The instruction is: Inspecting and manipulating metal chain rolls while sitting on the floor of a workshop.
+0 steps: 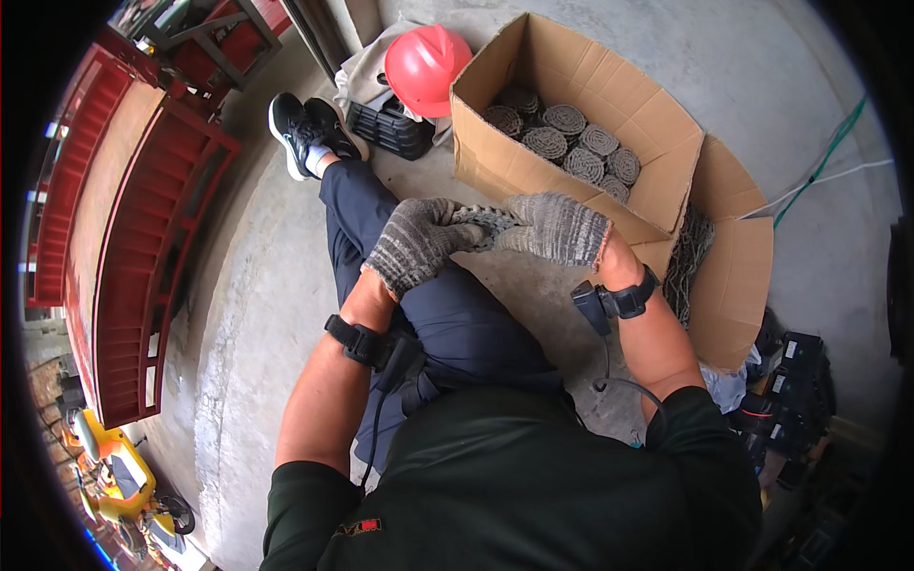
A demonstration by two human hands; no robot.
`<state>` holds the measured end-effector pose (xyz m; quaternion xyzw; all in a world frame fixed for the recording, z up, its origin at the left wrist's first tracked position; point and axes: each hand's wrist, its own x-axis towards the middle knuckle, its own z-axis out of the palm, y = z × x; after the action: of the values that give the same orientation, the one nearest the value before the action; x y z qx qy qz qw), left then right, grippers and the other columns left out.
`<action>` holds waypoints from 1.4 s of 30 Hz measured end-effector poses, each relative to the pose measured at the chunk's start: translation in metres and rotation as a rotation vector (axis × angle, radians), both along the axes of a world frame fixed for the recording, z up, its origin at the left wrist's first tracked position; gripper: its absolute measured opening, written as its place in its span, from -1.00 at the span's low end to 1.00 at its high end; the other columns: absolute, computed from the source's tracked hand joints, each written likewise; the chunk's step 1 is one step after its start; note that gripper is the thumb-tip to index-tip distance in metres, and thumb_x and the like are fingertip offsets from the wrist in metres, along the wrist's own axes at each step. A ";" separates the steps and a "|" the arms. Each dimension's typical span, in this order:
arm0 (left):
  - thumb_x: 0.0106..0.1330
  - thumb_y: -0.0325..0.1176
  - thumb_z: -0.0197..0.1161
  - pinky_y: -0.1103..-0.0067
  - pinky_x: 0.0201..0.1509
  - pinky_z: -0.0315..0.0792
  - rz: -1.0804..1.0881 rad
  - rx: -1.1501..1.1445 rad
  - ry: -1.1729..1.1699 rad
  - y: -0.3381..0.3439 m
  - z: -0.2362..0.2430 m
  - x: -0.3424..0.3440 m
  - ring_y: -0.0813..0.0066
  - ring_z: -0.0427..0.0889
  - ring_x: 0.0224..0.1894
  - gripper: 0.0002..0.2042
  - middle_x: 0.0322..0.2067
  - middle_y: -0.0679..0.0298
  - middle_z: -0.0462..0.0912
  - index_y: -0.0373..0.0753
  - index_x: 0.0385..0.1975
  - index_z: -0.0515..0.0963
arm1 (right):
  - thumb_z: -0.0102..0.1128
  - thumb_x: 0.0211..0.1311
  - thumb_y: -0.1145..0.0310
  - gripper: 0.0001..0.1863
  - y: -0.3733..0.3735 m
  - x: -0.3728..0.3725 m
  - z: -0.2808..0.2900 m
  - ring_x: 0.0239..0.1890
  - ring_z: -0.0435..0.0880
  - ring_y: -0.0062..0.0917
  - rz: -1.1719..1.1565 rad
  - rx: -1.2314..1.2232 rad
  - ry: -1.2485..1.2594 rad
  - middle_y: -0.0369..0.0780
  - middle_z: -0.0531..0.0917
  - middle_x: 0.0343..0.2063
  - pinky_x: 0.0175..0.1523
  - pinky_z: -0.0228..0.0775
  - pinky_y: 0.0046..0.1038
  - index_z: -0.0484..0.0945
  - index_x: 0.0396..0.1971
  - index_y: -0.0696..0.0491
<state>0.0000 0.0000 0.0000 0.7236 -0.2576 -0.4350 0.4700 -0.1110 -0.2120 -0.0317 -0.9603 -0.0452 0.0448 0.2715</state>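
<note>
I sit with my legs stretched out, wearing grey knit gloves on both hands. My left hand (419, 240) and my right hand (560, 226) are closed around a grey, linked or braided strip (487, 225) held between them above my legs. The fingers partly hide it. Just beyond my hands, a cardboard box (633, 105) holds several tightly rolled grey coils (545, 143). Beside it on the right, a second open cardboard box (731, 285) has a loose pile of similar grey strips (693, 243), partly hidden by the first box.
A red hard hat (424, 67) rests on grey cloth near a black plastic item (386, 128). Red metal structures (143, 257) stand at left, above a yellow scooter (124, 476). Black cases (790, 381) lie at lower right, and green and white cords (819, 171) cross the floor.
</note>
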 end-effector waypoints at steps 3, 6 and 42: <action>0.26 -0.38 0.35 0.72 -0.44 0.42 0.077 -0.065 0.039 0.004 0.003 -0.005 0.75 0.54 -0.52 -0.83 -0.44 0.36 0.74 -0.29 -0.21 0.71 | 0.29 0.22 0.08 -0.56 -0.002 -0.003 -0.006 -0.20 0.69 -0.24 0.071 -0.073 0.046 0.02 0.69 -0.24 -0.12 0.47 -0.26 0.60 -0.14 0.18; 0.26 -0.40 0.35 0.74 -0.55 0.36 0.142 -0.097 0.138 0.007 0.005 -0.007 0.76 0.49 -0.62 -0.84 -0.45 0.35 0.73 -0.30 -0.23 0.71 | 0.37 0.16 0.14 -0.56 0.006 -0.007 0.014 -0.25 0.68 -0.38 -0.022 0.349 0.028 -0.08 0.70 -0.29 -0.18 0.47 -0.35 0.58 -0.13 0.21; 0.24 -0.37 0.36 0.72 -0.64 0.32 0.112 -0.067 0.039 0.007 0.014 -0.003 0.72 0.43 -0.68 -0.83 -0.57 0.39 0.62 -0.33 -0.26 0.66 | 0.28 0.22 0.12 -0.56 0.005 0.002 0.043 -0.32 0.68 -0.18 0.054 0.091 -0.073 0.00 0.69 -0.37 -0.21 0.49 -0.29 0.59 -0.14 0.22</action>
<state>-0.0029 0.0070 0.0138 0.7120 -0.2220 -0.4134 0.5225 -0.1095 -0.2067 0.0113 -0.9465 -0.0827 0.0151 0.3116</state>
